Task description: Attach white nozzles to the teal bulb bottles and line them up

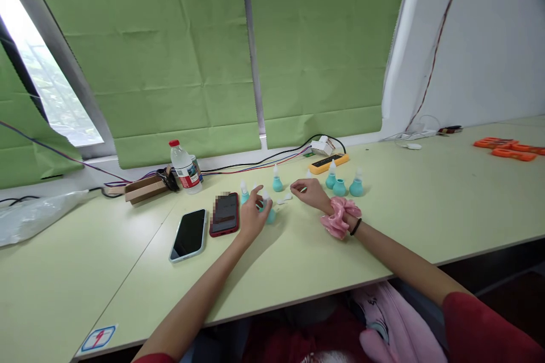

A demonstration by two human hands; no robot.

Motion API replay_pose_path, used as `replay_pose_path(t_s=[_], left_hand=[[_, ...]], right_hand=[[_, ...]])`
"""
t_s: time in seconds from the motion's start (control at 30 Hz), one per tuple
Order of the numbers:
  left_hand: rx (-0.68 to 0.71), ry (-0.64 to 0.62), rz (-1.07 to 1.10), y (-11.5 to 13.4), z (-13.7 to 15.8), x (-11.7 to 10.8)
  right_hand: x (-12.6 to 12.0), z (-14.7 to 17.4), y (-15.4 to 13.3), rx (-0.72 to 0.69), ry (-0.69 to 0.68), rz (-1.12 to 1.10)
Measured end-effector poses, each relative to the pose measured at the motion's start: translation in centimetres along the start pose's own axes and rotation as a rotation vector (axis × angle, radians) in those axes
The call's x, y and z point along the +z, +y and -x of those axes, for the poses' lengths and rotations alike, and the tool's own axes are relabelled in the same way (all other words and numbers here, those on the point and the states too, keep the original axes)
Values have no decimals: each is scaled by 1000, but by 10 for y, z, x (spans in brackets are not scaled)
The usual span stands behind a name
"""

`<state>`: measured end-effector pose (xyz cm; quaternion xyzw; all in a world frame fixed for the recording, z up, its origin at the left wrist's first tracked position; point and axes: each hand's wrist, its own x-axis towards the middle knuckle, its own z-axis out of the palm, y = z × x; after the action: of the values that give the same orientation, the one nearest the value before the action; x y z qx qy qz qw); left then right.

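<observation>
My left hand (252, 216) is closed around a small teal bulb with a white nozzle (269, 211) that stands on the pale green table (383, 227). A little to its right, my right hand (310, 191) pinches a tiny white piece between its fingertips; a pink scrunchie (338, 218) and a black band sit on that wrist. Small white parts (284, 199) lie between the two hands. More teal bulbs stand close by: one (277, 180) behind the hands, one (244, 192) by my left fingers, and three (343, 182) beyond my right hand.
Two phones lie left of my left hand, a black-screened one (188, 234) and a red-cased one (225, 214). A water bottle (184, 168), a cardboard box (145, 188), cables and a yellow power strip (328, 163) line the window side. Orange tools (506, 148) lie far right, a plastic bag (34, 212) far left.
</observation>
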<state>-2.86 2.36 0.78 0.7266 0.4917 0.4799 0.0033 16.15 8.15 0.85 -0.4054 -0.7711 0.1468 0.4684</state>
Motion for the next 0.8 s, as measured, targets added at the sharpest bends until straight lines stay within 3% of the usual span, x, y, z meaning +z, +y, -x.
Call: replay_pose_path(t_s=[0.2,0.33,0.8], left_hand=[[97,-16,-235,0,2,1],[151,-36,-322,1,0,-1],[134,-25,-344,8,1,-5]], right_hand=[[23,12,10,-231,-274,354],[29,17,13,-244,-486,469],[20,11,5,-271,-423,570]])
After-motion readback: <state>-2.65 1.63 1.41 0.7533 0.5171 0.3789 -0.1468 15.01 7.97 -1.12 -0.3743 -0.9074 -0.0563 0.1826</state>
